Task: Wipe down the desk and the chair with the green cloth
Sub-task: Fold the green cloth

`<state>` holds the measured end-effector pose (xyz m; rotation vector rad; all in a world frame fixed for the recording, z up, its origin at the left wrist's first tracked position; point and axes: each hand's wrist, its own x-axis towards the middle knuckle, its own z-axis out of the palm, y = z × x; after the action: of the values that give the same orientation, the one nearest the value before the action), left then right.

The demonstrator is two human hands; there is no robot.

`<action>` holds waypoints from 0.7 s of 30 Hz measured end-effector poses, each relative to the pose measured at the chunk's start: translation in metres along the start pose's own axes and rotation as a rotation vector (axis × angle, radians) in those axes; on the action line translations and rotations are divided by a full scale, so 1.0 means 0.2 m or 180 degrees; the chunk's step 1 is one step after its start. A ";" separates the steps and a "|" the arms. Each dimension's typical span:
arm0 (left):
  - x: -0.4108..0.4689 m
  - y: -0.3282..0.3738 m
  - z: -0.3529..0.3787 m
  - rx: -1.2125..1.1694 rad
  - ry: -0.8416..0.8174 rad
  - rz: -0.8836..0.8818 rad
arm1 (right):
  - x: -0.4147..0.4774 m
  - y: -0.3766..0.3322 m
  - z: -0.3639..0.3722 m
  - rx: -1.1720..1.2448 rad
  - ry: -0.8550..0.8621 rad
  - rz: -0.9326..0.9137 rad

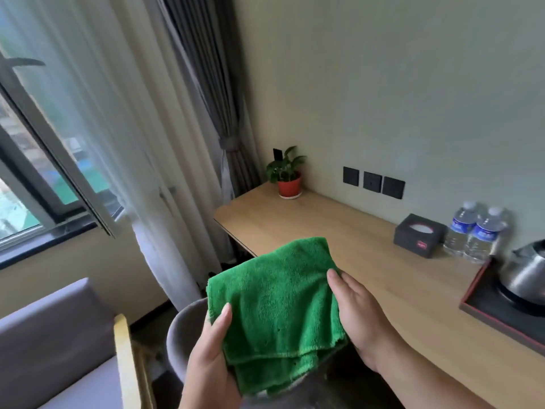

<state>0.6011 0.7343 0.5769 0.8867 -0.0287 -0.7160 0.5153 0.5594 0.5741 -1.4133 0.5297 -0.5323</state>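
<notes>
Both hands' grip, left hand [211, 358] and right hand [358, 312], clasping folded green cloth [277, 305] between.

The thick green terry cloth [277, 293] at lower centre looks nubbly and matt. The long pale wood-grain desk [339, 231] at right has a smooth, low-sheen top. On it, the rounded steel kettle [525, 273] at the right edge shines glossy, and the two clear plastic water bottles [472, 231] glint. The grey upholstered chair [184, 332] at lower centre looks soft and matt.
</notes>
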 end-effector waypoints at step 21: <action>-0.79 -0.97 0.68 0.0517 -0.2138 -0.1746 | -1.52 -0.16 -1.07 0.1741 0.1865 0.0014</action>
<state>0.3298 0.6507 0.5678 0.7755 -0.4602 -1.5213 0.1439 0.5849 0.5975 -0.7219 0.7783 -1.0127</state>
